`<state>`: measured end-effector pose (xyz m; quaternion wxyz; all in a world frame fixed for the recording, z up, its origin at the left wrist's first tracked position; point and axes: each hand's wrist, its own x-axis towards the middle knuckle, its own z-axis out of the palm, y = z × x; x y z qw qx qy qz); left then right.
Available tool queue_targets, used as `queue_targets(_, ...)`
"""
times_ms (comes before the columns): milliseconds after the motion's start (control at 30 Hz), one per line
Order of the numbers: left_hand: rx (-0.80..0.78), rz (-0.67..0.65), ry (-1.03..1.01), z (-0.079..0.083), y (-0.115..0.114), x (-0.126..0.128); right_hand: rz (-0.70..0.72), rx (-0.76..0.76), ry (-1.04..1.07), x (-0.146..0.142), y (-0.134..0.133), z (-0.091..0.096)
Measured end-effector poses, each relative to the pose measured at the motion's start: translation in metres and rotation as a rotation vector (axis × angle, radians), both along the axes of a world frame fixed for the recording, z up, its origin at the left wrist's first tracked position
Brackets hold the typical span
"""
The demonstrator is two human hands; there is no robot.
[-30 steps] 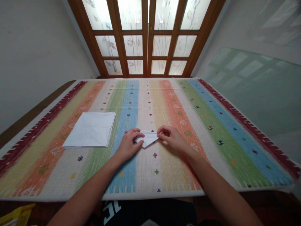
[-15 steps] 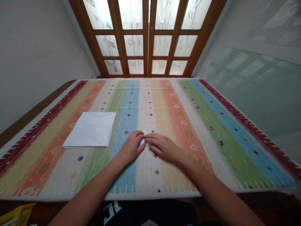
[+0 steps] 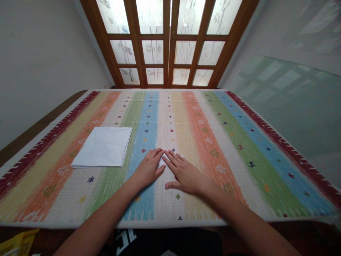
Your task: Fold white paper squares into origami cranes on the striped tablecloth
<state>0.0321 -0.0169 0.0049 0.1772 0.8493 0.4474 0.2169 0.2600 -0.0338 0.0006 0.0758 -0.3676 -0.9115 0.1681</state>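
Observation:
A small folded piece of white paper (image 3: pixel 161 160) lies on the striped tablecloth (image 3: pixel 239 153), almost fully hidden under my two hands. My left hand (image 3: pixel 148 169) lies flat on its left side, fingers stretched forward and together. My right hand (image 3: pixel 183 175) is pressed flat over its right side, fingers spread and pointing to the upper left, thumb out toward me. The fingertips of both hands meet over the paper. Only a sliver of white shows between them and past my right fingers.
A stack of white square paper sheets (image 3: pixel 103 146) lies to the left of my hands. A wooden-framed glass door (image 3: pixel 169 42) stands behind the table. A glass panel (image 3: pixel 293 103) leans against the right wall. Something yellow (image 3: pixel 16 243) shows at the lower left.
My right hand folded the paper's right flap leftward, then slid over it and flattened. Both hands went from pinching the paper to lying flat on it.

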Motion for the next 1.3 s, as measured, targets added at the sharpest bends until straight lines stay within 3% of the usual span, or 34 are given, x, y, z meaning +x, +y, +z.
queue_targets(367, -0.022, 0.0, -0.011, 0.006, -0.004, 0.003, 0.039, -0.127, 0.087, 0.005, 0.006, 0.015)
queue_targets(600, -0.022, -0.016, -0.151, 0.003, 0.001, 0.002, -0.144, -0.165, 0.319, 0.015, 0.02, 0.037)
queue_targets(700, 0.013, -0.025, -0.169, 0.003, 0.006, -0.002, -0.194, -0.162, 0.341, 0.021, 0.023, 0.036)
queue_targets(967, 0.002, -0.057, -0.102, 0.014, 0.005, -0.005, -0.014, -0.047, 0.355, 0.024, 0.025, 0.027)
queue_targets(1133, 0.011, -0.042, -0.038, 0.016, 0.0, -0.001, -0.017, -0.116, 0.327, 0.025, 0.026, 0.029)
queue_targets(1300, -0.063, -0.118, -0.074, 0.017, -0.001, -0.003, -0.066, -0.146, 0.313, 0.023, 0.025, 0.031)
